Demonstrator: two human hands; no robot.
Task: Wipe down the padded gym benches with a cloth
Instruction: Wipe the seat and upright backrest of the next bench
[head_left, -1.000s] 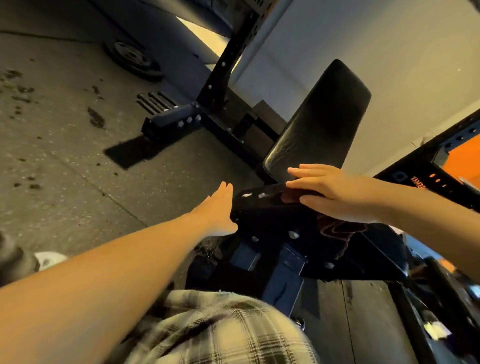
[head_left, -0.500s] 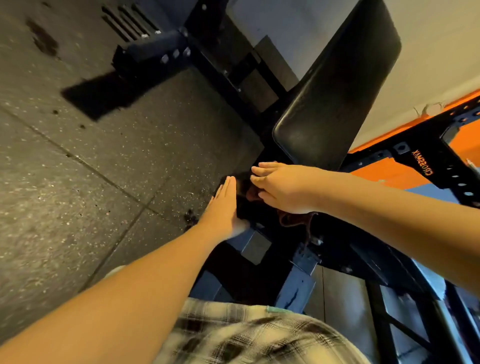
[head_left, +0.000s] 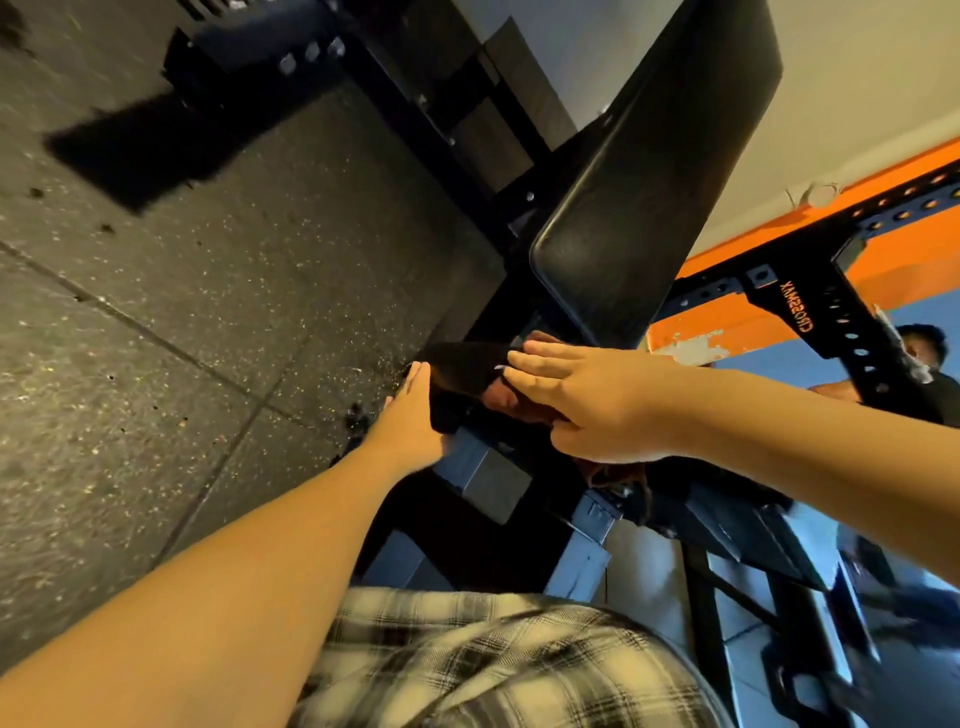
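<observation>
The right hand (head_left: 587, 408), fingers straight, presses a crumpled reddish-brown cloth (head_left: 500, 399) onto the front of the glossy black padded seat (head_left: 462, 364). The left hand (head_left: 410, 415), flat and holding nothing, rests against the seat's left edge, below the tilted, round-cornered black backrest pad (head_left: 660, 182).

The one head-worn camera is looking forward and steeply down (wide-angle, edges bending), hovering close above the seat pad (head_left: 462, 366), with the floor (head_left: 182, 291) filling its left side.
</observation>
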